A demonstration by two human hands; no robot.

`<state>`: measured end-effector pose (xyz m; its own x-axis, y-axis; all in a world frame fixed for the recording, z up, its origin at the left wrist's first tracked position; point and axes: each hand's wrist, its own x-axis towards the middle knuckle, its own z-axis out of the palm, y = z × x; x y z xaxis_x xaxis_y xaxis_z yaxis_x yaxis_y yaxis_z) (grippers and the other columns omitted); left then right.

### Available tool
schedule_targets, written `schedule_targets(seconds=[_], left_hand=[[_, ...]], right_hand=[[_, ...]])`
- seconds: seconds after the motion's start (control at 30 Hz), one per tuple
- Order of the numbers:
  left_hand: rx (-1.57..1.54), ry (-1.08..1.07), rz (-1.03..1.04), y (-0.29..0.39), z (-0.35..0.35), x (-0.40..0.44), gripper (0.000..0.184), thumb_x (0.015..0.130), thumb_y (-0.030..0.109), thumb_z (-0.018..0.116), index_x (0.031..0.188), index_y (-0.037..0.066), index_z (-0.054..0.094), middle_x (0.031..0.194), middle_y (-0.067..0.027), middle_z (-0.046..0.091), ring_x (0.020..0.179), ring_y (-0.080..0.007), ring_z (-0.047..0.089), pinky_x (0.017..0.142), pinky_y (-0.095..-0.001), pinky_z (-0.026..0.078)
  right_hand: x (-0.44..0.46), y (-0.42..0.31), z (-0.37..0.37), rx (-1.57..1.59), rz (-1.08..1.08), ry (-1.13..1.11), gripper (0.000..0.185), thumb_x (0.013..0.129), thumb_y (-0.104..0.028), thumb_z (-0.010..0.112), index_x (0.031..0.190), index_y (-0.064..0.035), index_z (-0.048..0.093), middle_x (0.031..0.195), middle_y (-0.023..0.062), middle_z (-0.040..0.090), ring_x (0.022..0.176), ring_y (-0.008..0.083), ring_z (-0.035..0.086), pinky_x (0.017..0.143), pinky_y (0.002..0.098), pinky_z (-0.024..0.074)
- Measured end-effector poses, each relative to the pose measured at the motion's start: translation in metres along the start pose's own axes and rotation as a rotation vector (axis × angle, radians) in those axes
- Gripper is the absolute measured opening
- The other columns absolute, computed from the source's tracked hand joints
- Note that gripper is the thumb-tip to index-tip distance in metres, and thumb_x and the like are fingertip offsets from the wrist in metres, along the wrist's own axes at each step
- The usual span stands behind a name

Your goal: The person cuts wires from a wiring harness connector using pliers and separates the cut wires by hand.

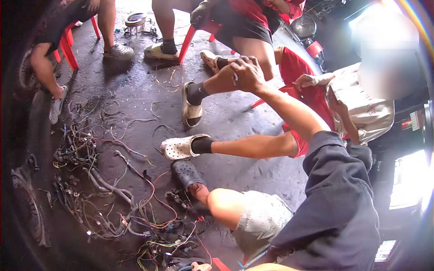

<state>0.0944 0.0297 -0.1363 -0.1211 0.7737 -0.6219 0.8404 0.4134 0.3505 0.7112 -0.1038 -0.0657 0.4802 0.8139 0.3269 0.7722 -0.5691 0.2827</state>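
Observation:
My left arm, in a dark sleeve, stretches across the view from the bottom right. My left hand point(247, 76) is in the upper middle, in front of another person's bent knee. Its fingers are curled together, and what they hold, if anything, is hidden. At the bottom edge is a small patch of skin point(201, 267) beside dark parts; it may be my right hand, but its fingers cannot be made out. Tangled wires point(122, 194) and a wire bundle with connectors point(74, 147) lie on the dark floor at the left.
Several people sit around the floor, some on red plastic stools point(68, 47). One person in red shorts point(294, 67) and a pale shirt point(366, 101) sits at the right. White clogs point(178, 147) and a grey clog point(185, 174) stand near the wires. A fan point(304, 26) is behind.

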Motion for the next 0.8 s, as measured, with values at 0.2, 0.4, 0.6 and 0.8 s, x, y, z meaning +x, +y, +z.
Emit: schedule_targets(seconds=[0.2, 0.4, 0.6, 0.8], left_hand=[[0.103, 0.005, 0.008, 0.005, 0.0, -0.005, 0.035, 0.087, 0.037, 0.056, 0.101, 0.006, 0.061, 0.085, -0.0083, 0.064, 0.076, -0.0197, 0.06, 0.066, -0.0336, 0.05], [0.166, 0.025, 0.034, 0.004, 0.006, -0.014, 0.036, 0.087, 0.038, 0.056, 0.103, 0.006, 0.061, 0.084, -0.0081, 0.064, 0.076, -0.0195, 0.061, 0.067, -0.0331, 0.05], [0.179, 0.073, 0.053, -0.009, 0.008, -0.026, 0.037, 0.087, 0.039, 0.056, 0.105, 0.007, 0.062, 0.083, -0.0079, 0.065, 0.075, -0.0193, 0.061, 0.067, -0.0325, 0.05], [0.164, 0.123, 0.087, -0.028, 0.0, -0.039, 0.038, 0.087, 0.04, 0.056, 0.108, 0.008, 0.062, 0.083, -0.0077, 0.065, 0.075, -0.0191, 0.061, 0.067, -0.0319, 0.051]], right_hand=[[-0.094, 0.03, -0.013, -0.042, 0.013, -0.134, 0.026, 0.066, -0.014, 0.065, 0.091, -0.0068, 0.061, 0.104, 0.0121, 0.059, 0.106, 0.028, 0.053, 0.092, 0.0436, 0.0374], [-0.178, -0.031, -0.025, 0.312, 0.165, -0.31, 0.022, 0.068, -0.013, 0.064, 0.09, -0.0086, 0.061, 0.094, 0.0101, 0.057, 0.099, 0.0283, 0.053, 0.089, 0.042, 0.039], [-0.209, -0.104, -0.034, 0.631, 0.185, -0.386, 0.017, 0.071, -0.012, 0.063, 0.088, -0.0091, 0.059, 0.092, 0.009, 0.057, 0.093, 0.0287, 0.055, 0.082, 0.0414, 0.0429], [-0.23, -0.118, -0.052, 0.775, 0.282, -0.267, 0.017, 0.071, -0.01, 0.064, 0.087, -0.0072, 0.058, 0.09, 0.0103, 0.056, 0.092, 0.031, 0.056, 0.08, 0.0402, 0.0442]])
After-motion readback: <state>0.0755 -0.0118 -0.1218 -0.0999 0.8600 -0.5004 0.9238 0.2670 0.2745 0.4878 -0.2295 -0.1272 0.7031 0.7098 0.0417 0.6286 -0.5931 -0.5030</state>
